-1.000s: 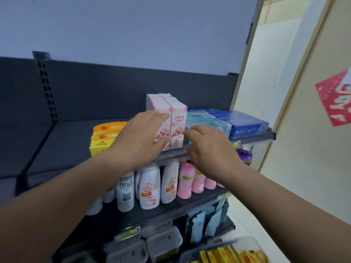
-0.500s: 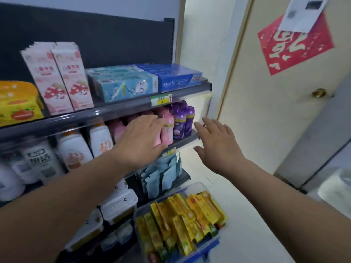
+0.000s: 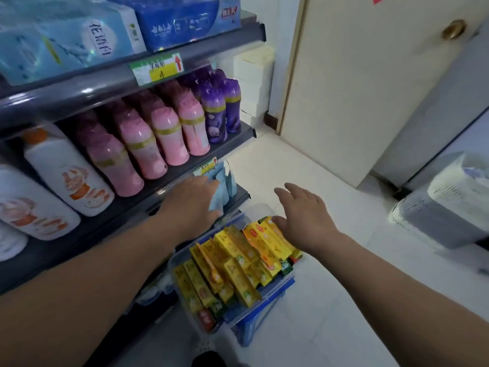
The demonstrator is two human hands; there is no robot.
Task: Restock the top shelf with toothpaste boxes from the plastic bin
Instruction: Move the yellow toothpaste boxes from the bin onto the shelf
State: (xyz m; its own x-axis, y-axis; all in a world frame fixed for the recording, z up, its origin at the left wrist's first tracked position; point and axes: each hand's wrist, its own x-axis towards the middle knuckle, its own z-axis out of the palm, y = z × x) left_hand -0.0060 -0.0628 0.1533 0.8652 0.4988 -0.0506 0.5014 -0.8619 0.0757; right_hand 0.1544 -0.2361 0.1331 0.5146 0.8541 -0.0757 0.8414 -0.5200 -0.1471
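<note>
A clear plastic bin (image 3: 185,309) sits on a blue stool low in front of the shelving, filled with several yellow toothpaste boxes (image 3: 232,263). My right hand (image 3: 304,213) hovers open just above the bin's far end, fingers spread, holding nothing. My left hand (image 3: 194,200) is open too, held in front of the lower shelf edge just above the bin's left side. The top shelf edge (image 3: 79,94) runs across the upper left, with teal boxes (image 3: 60,46) and blue boxes (image 3: 185,19) on it.
Pink bottles (image 3: 158,139), purple bottles (image 3: 222,107) and white bottles (image 3: 66,170) fill the middle shelf. Light blue packets (image 3: 222,186) hang below. A cream door (image 3: 370,75) stands to the right, a wrapped white pack (image 3: 449,197) on the white tiled floor (image 3: 344,300).
My view has dropped from the top shelf down to the bin. Both hands have left the pink boxes up there and come down empty to just above the toothpaste boxes.
</note>
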